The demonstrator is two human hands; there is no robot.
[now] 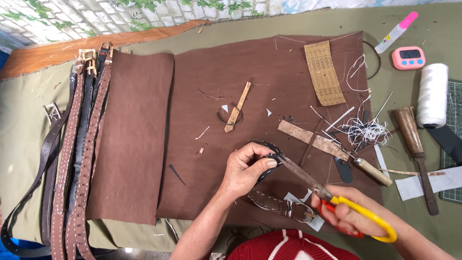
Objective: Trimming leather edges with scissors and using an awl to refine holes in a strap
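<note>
My left hand [248, 168] pinches the end of a dark stitched leather strap [269, 200] that loops down to a metal buckle near my lap. My right hand [353, 214] grips yellow-handled scissors [332, 192]. Their rusty blades point up-left and meet the strap end right at my left thumb. Both hands work over a brown cloth [216, 120] spread on the table.
Several leather belts [77, 144] lie at the left. A small tan strip [237, 107], cork-like strips [325, 72], a tangle of white thread [365, 130], a wooden-handled awl [373, 172], a wooden-handled tool [416, 149], a thread spool [431, 94], a pink timer [408, 58] and a glue pen [395, 32] lie around.
</note>
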